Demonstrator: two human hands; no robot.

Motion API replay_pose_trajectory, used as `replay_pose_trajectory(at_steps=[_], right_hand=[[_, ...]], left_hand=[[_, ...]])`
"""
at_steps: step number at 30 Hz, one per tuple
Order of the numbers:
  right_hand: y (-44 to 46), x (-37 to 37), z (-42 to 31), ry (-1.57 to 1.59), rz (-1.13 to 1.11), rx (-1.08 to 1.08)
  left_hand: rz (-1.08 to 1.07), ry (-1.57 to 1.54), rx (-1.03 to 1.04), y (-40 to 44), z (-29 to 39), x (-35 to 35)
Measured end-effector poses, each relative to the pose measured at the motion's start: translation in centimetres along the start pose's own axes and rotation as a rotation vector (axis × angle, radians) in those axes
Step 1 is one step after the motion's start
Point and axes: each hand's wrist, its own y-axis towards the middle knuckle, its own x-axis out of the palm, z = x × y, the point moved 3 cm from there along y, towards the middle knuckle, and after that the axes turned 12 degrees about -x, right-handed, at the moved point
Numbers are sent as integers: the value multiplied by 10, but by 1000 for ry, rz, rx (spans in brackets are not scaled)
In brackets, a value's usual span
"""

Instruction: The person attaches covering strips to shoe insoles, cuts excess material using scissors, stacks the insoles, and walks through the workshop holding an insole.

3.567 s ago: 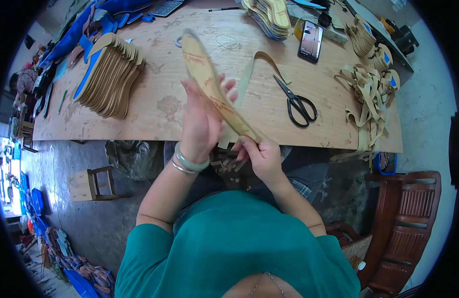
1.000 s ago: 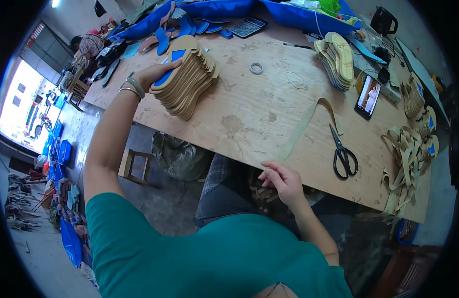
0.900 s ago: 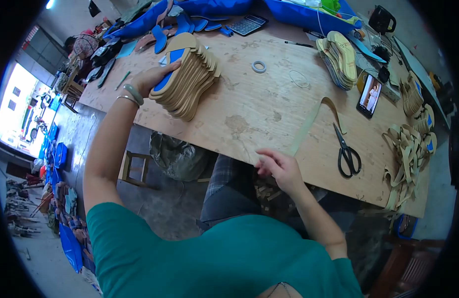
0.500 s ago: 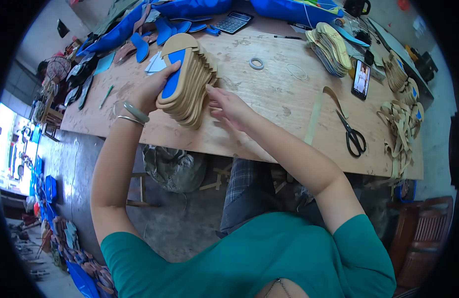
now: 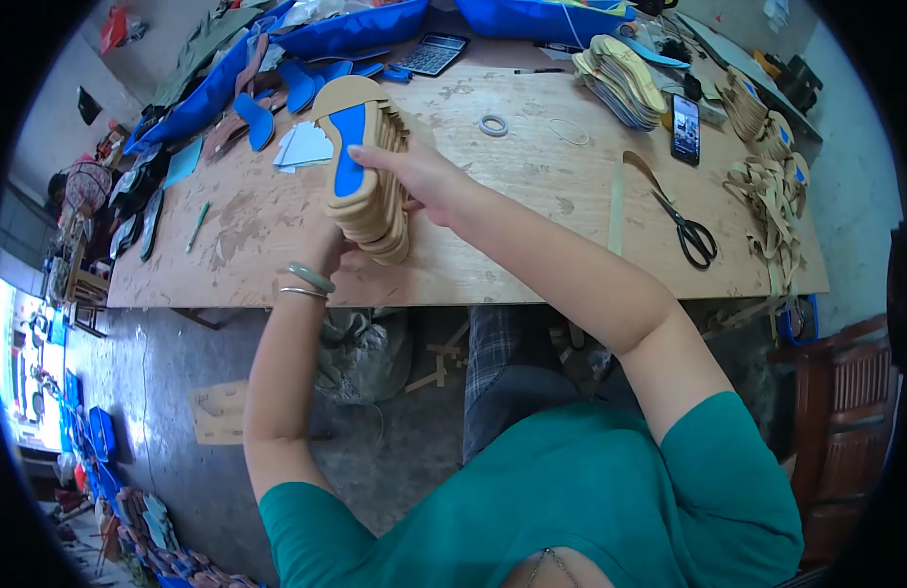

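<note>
A thick stack of tan shoe insoles (image 5: 383,211) stands tilted over the near left part of the table, its top piece marked with a blue patch. My right hand (image 5: 419,181) grips the stack from the right, thumb pressed on the blue patch and fingers round the side. Low on the left, my left hand (image 5: 326,247) is closed about the near end of the stack; most of its fingers are hidden behind the insoles. Left of the stack lie some pale blue-white paper pieces (image 5: 304,145).
On the wooden table (image 5: 512,235) lie a tape roll (image 5: 493,125), black scissors (image 5: 697,242), a phone (image 5: 685,129), a calculator (image 5: 435,54) and a green pen (image 5: 198,226). Another insole stack (image 5: 620,83) and tangled tan strips (image 5: 767,220) are at the right. A person (image 5: 81,186) is far left.
My right hand has moved from beside the stack onto it, thumb on the blue patch. My left hand has slid from the upper left side down to the near end. The view has shifted.
</note>
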Motion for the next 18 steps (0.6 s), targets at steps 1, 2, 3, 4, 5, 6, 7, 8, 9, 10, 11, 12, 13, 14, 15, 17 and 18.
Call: replay_pose_trajectory(at_steps=[1,2,3,4,5,6,7,8,9,10,11,12,13,14,15,17,18], right_hand=[[1,2,4,-41,23,-45],[-1,0,5,-47,24,-48],[-4,-10,4,-64,44,45],[-8,-20,4,-84,59,137],[-11,-27,1,-100,48,136],[-12,-34,-4,-107,8,121],[-12,-42,-7,-112,-30,105],[-9,-56,-3,-121,-38,104],[-6,-71,3,-57,-69,92],[-2,-87,8,7,-100,78],[-5,-98,8,3,-100,79],[-10,-107,8,55,-68,67],[-14,-116,9,107,-38,53],[-16,-117,7,163,-7,38],[-19,-119,7,170,-5,42],[-28,-123,4,77,10,186],[-34,-126,7,33,18,263]], left_hand=[[-72,-62,-25,4,-6,3],[-141,-126,-54,7,-14,3],[-144,-132,-52,11,-19,0],[-162,-150,-127,19,-23,-2],[-178,-175,-196,27,-25,-3],[-194,-202,-264,35,-26,-4],[-192,-218,-253,43,-27,-4],[-179,-157,-257,51,-29,-3],[-169,-94,-264,57,-30,1],[-159,-29,-269,63,-30,6],[-161,-33,-268,60,-27,12],[-180,-66,-221,53,-22,22],[-197,-99,-173,45,-16,31],[-213,-128,-126,43,-13,40],[-211,-124,-133,43,-14,49],[-68,-232,42,44,-13,66],[4,-283,126,43,-16,72]])
